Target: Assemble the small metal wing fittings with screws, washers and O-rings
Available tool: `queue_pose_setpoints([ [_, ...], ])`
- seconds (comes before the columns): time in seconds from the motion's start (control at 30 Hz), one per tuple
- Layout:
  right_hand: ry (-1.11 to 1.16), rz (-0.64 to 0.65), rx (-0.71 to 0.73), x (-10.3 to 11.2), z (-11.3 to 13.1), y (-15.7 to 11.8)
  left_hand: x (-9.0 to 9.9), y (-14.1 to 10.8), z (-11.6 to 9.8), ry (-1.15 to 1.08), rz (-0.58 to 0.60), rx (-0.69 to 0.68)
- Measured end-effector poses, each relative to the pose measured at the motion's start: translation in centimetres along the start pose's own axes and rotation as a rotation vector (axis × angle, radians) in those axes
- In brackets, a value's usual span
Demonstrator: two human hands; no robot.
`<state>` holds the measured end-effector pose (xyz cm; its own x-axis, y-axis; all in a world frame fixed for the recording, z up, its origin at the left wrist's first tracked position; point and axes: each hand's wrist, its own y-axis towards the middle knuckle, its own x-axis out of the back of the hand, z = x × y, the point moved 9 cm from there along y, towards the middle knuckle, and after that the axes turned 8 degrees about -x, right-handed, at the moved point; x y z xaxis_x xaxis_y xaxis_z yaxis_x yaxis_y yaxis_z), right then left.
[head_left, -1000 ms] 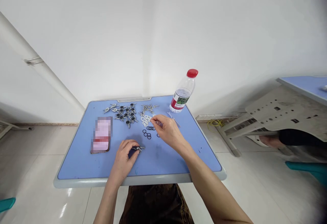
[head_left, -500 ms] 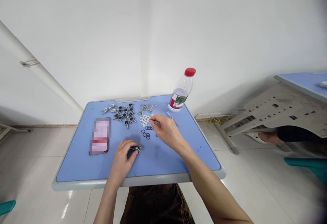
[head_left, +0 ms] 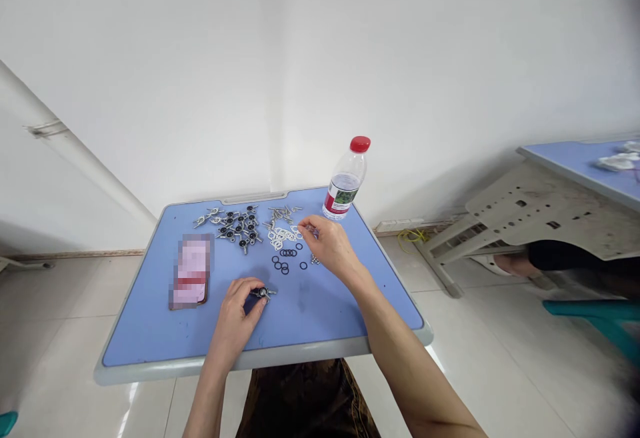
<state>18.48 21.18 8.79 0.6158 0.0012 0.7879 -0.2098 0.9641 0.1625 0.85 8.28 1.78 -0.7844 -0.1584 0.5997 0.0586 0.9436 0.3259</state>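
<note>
My left hand [head_left: 239, 315] is closed around a small metal fitting with a black round centre [head_left: 263, 292], which rests at the tabletop near the front middle. Farther back and to the right, my right hand [head_left: 327, 243] has thumb and finger pinched together at the right edge of a pile of flat white gaskets [head_left: 281, 238]; whatever is between the fingertips is too small to make out. Just in front of that pile lie several black rubber rings [head_left: 285, 268]. A few tiny metal pieces [head_left: 315, 260] show beside the right hand's underside.
Several similar metal fittings [head_left: 243, 228] are heaped at the back left, with metal screws or pins [head_left: 283, 213] beside them. A phone [head_left: 190, 271] lies at the left of the blue table [head_left: 310, 318]. A red-capped water bottle [head_left: 346, 181] stands at the back right.
My right hand has shifted slightly back and right across the gaskets, uncovering more black rings and the tiny metal pieces. My left hand keeps its hold on the fitting. The view has turned slightly.
</note>
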Motion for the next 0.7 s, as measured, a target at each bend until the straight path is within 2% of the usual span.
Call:
queue_pose_setpoints([
  [0.07,-0.134,0.051,-0.046,-0.7,-1.1,0.6,0.0,0.0,0.0,0.000,-0.003,-0.001],
  [0.17,-0.214,0.087,-0.068,-1.4,-1.9,1.2,0.1,0.0,0.0,-0.001,-0.008,0.004],
  [0.47,-0.310,0.265,0.125,-6.0,1.6,0.3,0.6,-0.3,0.5,-0.053,-0.057,0.066],
  [0.7,-0.355,0.313,0.151,-7.8,1.5,1.2,0.9,-0.3,0.8,-0.051,-0.085,0.097],
])
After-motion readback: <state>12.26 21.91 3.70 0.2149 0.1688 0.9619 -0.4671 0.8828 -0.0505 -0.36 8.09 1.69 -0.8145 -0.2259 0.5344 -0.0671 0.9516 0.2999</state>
